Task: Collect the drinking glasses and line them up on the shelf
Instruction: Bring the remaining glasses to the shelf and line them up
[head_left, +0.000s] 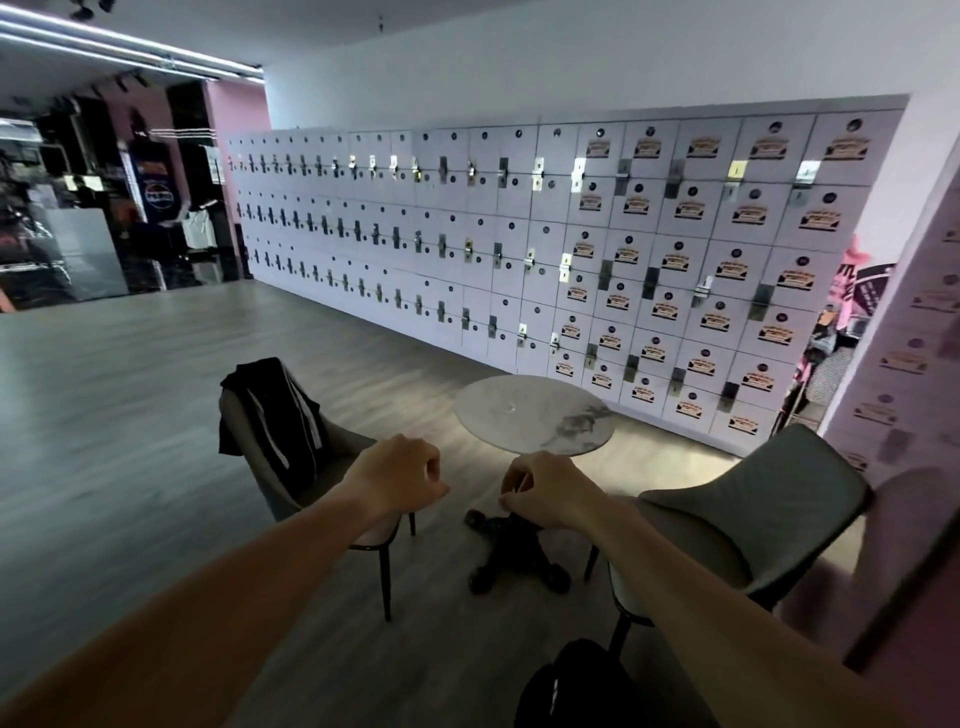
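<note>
L hand (397, 480) + R hand (550, 491): fingers curled loose, holding nothing | table (530, 415) bare, no glasses visible | prob still searching

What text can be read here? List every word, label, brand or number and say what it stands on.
None can be read for certain.
Locker stickers: orange and black, print too blurred.
Round sign in the dark area at far left: red, white and blue logo, lettering illegible.
Stickers on the right wall: blurred.
Locker doors: no numbers legible.
</note>
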